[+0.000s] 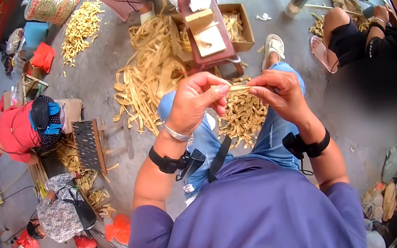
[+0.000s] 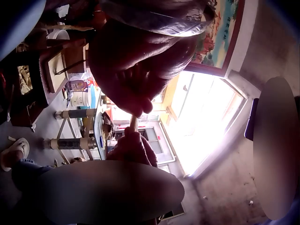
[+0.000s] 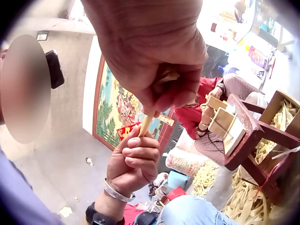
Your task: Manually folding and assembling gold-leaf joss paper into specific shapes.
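A pale yellow strip (image 1: pixel 240 88), narrow and flattened, is stretched between my two hands above my lap. My left hand (image 1: pixel 193 100) pinches one end between thumb and fingers, while the other end sits in the pinch of my right hand (image 1: pixel 284 97). In the right wrist view the strip (image 3: pixel 147 123) looks rolled or folded narrow, running from the right fingertips down to the left hand (image 3: pixel 136 161). Beneath the hands, between my knees, lies a pile of short yellow-brown folded pieces (image 1: pixel 243 118).
Long loose strips (image 1: pixel 152 71) heap on the floor ahead. A dark red bench (image 1: pixel 204 17) carries wooden blocks, with a cardboard box (image 1: pixel 245 31) beside it. Another heap of short pieces (image 1: pixel 81 29) lies at left. Several people sit around, one in red (image 1: pixel 18 130).
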Tool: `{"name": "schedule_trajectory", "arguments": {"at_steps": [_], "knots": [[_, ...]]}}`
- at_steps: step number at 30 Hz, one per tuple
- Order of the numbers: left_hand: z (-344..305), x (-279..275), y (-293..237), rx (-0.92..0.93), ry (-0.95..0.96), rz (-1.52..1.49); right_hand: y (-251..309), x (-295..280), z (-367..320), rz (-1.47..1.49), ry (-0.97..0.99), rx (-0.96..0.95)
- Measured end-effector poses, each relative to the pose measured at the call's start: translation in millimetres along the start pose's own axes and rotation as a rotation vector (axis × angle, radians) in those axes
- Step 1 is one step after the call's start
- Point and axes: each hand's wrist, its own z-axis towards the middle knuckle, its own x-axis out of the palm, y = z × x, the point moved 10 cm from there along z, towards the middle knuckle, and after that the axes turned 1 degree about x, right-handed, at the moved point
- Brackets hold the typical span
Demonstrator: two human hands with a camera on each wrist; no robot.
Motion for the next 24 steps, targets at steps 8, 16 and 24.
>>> {"name": "schedule_trajectory", "arguments": {"at_steps": [8, 16, 24], "knots": [[33, -48, 9, -0.016, -0.07, -0.067, -18, 4, 51, -0.143, 0.034, -0.109], [111, -112, 14, 0.016, -0.241, 0.299, -91, 15, 132, -0.077, -0.088, -0.036], [140, -133, 22, -0.067, -0.252, 0.216, -112, 19, 161, -0.105, -0.119, -0.006]]}}
